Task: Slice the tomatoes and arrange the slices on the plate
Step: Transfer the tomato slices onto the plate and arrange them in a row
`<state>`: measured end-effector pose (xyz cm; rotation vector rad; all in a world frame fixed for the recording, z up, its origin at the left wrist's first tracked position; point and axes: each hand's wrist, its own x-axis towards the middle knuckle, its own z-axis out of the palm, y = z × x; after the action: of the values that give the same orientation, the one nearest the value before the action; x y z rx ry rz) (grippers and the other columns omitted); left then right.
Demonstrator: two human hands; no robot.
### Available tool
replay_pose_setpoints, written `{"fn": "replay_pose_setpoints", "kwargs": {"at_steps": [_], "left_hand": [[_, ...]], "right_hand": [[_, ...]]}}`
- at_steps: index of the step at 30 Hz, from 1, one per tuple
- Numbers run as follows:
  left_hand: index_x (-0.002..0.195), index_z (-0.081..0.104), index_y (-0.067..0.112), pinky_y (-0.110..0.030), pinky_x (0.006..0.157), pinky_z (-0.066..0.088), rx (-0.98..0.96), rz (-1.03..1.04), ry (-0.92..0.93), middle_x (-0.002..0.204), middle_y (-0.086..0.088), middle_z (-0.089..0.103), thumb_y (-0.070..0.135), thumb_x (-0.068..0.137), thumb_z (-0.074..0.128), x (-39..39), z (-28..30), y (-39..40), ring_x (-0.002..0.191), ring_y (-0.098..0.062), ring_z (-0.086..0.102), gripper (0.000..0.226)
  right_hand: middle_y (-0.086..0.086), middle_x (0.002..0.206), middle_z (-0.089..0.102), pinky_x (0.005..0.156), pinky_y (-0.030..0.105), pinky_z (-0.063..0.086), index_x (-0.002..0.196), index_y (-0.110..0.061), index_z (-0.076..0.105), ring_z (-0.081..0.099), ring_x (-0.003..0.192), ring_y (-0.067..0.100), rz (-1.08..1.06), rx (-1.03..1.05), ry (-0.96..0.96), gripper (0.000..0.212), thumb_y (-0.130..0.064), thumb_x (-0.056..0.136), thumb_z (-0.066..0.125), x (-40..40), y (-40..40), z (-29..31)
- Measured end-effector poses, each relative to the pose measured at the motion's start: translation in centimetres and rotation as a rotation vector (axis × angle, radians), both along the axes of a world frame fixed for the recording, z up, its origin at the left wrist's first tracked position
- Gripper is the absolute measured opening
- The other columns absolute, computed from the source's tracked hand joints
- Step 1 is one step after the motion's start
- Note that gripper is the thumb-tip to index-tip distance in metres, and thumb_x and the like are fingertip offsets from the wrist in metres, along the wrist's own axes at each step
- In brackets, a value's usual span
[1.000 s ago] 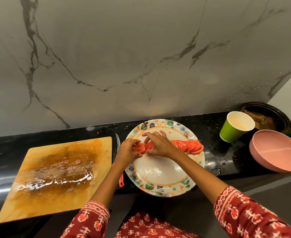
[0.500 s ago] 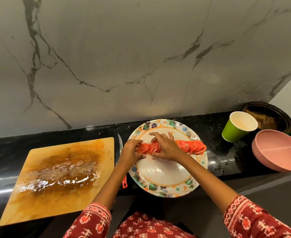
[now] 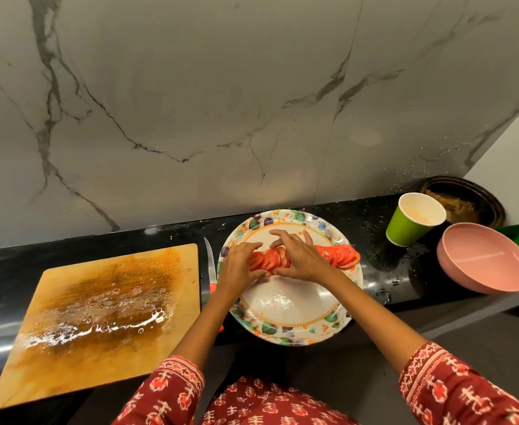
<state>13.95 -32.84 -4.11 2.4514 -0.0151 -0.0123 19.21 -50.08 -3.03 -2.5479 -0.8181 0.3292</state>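
**Both hands on the tomato row, upper half of the plate**

The round white plate with a leaf-and-dot patterned rim (image 3: 292,325) sits on the black speckled stone bench (image 3: 374,271) and serves as the landmark here. Across its upper half runs a row of overlapping red tomato slices (image 3: 341,256), reaching from the plate's left part to its right rim.

The left hand (image 3: 236,268) is over the plate's left side, its fingers curled round the left end of the row; its grip is closed on those slices. The right hand (image 3: 301,259) lies over the middle of the row with fingers spread and gently bent, thumb tip against the near edge of the slices and fingers reaching over the far edge. Its grip is a loose pinch on the slices. The two thumbs nearly meet.

Just left of the plate, a small knife with a red handle (image 3: 210,262) lies on the bench, partly hidden by the left wrist. Further left of the plate lies a wet rectangular wooden cutting board (image 3: 99,317). Right of the plate, a green paper cup (image 3: 413,223) stands apart from it; beyond that, a pink shallow bowl (image 3: 485,259) and a dark round dish (image 3: 463,204) near the grey-veined marble wall (image 3: 221,102).
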Motion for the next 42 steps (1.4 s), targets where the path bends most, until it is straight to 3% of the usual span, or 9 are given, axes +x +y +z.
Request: {"fn": "replay_pose_setpoints", "kwargs": {"at_steps": [11,23,34,42], "left_hand": [[0.131,0.05,0.018,-0.034,0.1,0.041,0.03,-0.011,0.001,0.126,-0.004,0.058,0.028,0.073,0.077,1.0,-0.1,-0.4,0.118,-0.019,0.049,0.064],[0.136,0.045,0.02,-0.043,0.103,0.038,0.096,-0.063,0.068,0.129,-0.004,0.057,0.031,0.076,0.074,1.9,-0.3,-0.2,0.122,-0.021,0.046,0.067],[0.132,0.05,0.022,-0.041,0.1,0.037,0.1,-0.03,0.034,0.123,-0.002,0.06,0.037,0.08,0.068,1.8,-0.7,-0.2,0.117,-0.02,0.046,0.057],[0.132,0.05,0.023,-0.042,0.103,0.031,0.081,-0.007,0.01,0.125,-0.001,0.059,0.036,0.081,0.068,1.4,-0.9,0.1,0.12,-0.019,0.043,0.055]], "right_hand": [[-0.001,0.13,0.054,0.116,0.052,-0.005,0.145,-0.021,0.016,0.035,0.134,0.019,0.029,0.001,-0.003,0.085,-0.035,0.08,0.069,0.5,-0.1,-0.5],[0.0,0.132,0.054,0.116,0.053,-0.002,0.146,-0.02,0.014,0.033,0.135,0.019,0.052,0.024,-0.008,0.087,-0.036,0.08,0.069,0.5,-0.1,-0.1],[0.0,0.119,0.059,0.115,0.049,0.003,0.143,-0.02,0.021,0.042,0.127,0.02,-0.001,0.143,0.05,0.081,-0.035,0.08,0.069,0.8,0.0,-0.3],[0.002,0.121,0.055,0.116,0.047,0.006,0.145,-0.019,0.02,0.042,0.124,0.02,0.001,0.134,0.011,0.081,-0.033,0.081,0.069,0.4,0.2,-0.2]]}}
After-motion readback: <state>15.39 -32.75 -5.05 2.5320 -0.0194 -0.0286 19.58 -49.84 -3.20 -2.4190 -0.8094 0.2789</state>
